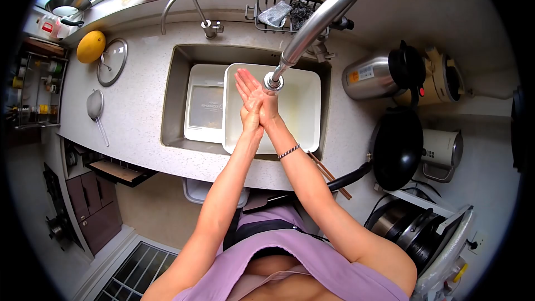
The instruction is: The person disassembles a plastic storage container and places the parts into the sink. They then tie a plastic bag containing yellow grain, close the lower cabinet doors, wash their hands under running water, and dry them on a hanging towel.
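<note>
My hands meet under the spout of the large metal faucet (273,81), above a white basin (304,111) in the sink. My right hand (266,105), on the arm with a dark braided bracelet (288,151), is open, its fingers stretched toward the far left. My left hand (251,117) presses against it, closed around its palm side; some of the left fingers are hidden. Neither hand holds an object. The white basin overlaps a second white tray (193,132) on its left, which has a grey panel inside.
A small faucet (209,29) and a wire rack (262,22) with a sponge stand behind the sink. To the left lie a strainer (95,104), glass lid (114,61) and yellow fruit (91,47). On the right are chopsticks (340,184), a black pan (397,147) and a steel kettle (368,75).
</note>
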`<act>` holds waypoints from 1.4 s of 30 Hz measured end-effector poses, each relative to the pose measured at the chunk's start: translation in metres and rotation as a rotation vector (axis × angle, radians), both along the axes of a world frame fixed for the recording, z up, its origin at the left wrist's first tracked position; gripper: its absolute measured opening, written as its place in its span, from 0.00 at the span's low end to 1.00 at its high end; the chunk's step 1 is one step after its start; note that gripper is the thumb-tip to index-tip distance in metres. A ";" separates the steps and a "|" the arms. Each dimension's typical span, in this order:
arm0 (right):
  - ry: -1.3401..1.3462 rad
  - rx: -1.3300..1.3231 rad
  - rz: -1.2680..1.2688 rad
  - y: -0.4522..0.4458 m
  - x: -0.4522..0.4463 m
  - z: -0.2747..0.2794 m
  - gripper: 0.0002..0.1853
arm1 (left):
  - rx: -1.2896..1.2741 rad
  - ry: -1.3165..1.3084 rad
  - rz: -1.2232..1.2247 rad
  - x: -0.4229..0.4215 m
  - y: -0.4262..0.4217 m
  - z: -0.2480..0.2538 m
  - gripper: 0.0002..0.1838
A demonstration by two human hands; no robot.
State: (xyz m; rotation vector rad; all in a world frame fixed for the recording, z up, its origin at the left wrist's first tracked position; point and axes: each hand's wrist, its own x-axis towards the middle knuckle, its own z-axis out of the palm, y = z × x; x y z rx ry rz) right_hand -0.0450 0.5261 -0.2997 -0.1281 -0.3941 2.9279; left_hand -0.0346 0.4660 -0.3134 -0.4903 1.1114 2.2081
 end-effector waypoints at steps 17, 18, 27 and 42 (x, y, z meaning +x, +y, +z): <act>0.044 -0.043 -0.076 0.007 -0.008 -0.011 0.41 | 0.064 0.114 -0.023 0.004 0.002 0.003 0.32; 0.011 -0.005 -0.064 0.007 -0.007 -0.009 0.40 | 0.047 0.106 -0.037 0.004 0.001 -0.005 0.34; -0.255 -0.027 -0.029 0.006 -0.002 -0.032 0.22 | -0.085 -0.073 -0.173 -0.019 0.003 -0.018 0.21; -0.116 -0.396 0.132 0.028 0.001 -0.039 0.14 | 0.010 -0.134 -0.106 -0.015 0.031 -0.027 0.34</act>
